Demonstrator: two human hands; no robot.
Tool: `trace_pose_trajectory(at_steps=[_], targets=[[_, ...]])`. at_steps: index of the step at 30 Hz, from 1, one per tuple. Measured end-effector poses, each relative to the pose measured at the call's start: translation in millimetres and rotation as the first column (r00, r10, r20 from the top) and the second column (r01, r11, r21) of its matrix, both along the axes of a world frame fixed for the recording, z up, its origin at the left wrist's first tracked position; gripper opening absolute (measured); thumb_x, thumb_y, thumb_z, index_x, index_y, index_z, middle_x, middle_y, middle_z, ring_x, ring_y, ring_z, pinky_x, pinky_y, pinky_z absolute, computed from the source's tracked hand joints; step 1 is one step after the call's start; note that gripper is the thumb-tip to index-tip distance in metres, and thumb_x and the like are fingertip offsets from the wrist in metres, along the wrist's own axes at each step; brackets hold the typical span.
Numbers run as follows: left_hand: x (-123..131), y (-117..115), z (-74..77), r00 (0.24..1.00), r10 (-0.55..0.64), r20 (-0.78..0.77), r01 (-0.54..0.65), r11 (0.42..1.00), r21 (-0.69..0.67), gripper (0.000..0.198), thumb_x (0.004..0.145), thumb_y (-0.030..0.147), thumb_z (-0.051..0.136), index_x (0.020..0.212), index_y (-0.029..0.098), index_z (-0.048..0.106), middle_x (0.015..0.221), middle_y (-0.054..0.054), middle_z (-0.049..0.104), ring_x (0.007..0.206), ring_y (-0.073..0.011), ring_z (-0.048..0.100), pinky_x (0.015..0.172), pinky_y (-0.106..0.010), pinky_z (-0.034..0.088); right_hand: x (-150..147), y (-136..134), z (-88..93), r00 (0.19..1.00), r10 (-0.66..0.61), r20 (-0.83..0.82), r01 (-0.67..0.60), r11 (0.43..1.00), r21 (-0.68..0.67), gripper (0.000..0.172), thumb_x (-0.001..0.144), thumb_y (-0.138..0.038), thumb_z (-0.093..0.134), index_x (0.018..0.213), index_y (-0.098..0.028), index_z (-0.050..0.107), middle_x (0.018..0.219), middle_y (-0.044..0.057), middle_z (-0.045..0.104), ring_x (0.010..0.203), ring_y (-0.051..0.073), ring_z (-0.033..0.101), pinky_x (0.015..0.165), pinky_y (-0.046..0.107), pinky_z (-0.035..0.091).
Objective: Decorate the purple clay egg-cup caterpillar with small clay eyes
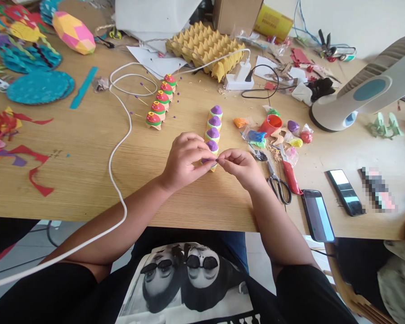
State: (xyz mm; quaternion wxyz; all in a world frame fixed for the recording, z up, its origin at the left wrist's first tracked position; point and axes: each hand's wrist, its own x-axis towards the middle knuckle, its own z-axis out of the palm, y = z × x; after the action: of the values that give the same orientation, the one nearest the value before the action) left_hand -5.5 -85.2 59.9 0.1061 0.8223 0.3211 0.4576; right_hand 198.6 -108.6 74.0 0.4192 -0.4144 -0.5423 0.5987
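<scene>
Both grips pinch the near end of the purple-topped egg-carton strip (pixel 213 135), which runs toward twelve o'clock: left hand (pixel 184 159) wraps it, right hand (pixel 241 168) fingertips closed.

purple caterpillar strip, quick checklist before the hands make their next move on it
1. Left hand steadies the purple-topped strip: ok.
2. Right hand pinches at the near segment: ok; what it pinches: cannot tell.
3. Strip lies flat on the table: ok.
4. Scissors apart from the hands: ok.
5. White cable off the strip: ok.
6. Near segment's top: cannot tell, hidden by fingers.
</scene>
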Motion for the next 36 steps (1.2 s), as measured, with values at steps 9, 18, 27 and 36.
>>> trace_pose_trajectory(at_steps=[9,18,27,36], targets=[[-0.1,-0.6,0.5,0.999,-0.014,0.038,0.014,1.0,-0.018,0.013,0.095,0.037,0.066,0.092,0.027,0.075,0.09,-0.001,0.074,0.1,-0.0223,0.063,0.095,-0.044,0.051,0.1,1.6,-3.2,1.0,-0.013,-0.003,0.013,1.0,0.017,0.034,0.076,-0.048,0.084,0.081,-0.019,0.068,0.075,0.0,0.065,0.067,0.011,0.054,0.063,0.025,0.046],[1.0,1.3,-1.6,0.999,-0.02,0.035,0.021,0.999,-0.025,0.016,0.096,0.038,0.066,0.088,0.027,0.075,0.088,-0.001,0.074,0.098,-0.021,0.063,0.095,-0.043,0.051,0.4,1.7,-6.0,0.999,0.005,-0.034,-0.004,0.999,0.037,0.028,0.079,-0.043,0.082,0.082,-0.018,0.069,0.075,0.0,0.066,0.066,0.01,0.054,0.065,0.025,0.045],[1.4,1.6,-1.6,0.997,-0.05,0.066,0.049,0.999,0.012,0.013,0.095,0.034,0.069,0.088,0.025,0.075,0.088,-0.001,0.075,0.097,-0.0201,0.064,0.094,-0.041,0.052,-0.1,0.9,-4.3,1.0,0.016,0.015,-0.017,0.998,0.054,0.03,0.082,-0.045,0.08,0.083,-0.018,0.068,0.072,-0.001,0.062,0.064,0.01,0.051,0.062,0.025,0.043],[1.6,0.3,-0.9,0.994,-0.073,0.082,0.071,0.997,0.026,0.006,0.093,0.029,0.07,0.092,0.026,0.075,0.088,-0.001,0.075,0.098,-0.0211,0.063,0.094,-0.042,0.051,0.4,1.4,-5.6,1.0,0.006,0.015,-0.007,0.998,0.07,0.03,0.081,-0.046,0.08,0.083,-0.019,0.068,0.075,0.0,0.065,0.065,0.01,0.052,0.061,0.025,0.044]])
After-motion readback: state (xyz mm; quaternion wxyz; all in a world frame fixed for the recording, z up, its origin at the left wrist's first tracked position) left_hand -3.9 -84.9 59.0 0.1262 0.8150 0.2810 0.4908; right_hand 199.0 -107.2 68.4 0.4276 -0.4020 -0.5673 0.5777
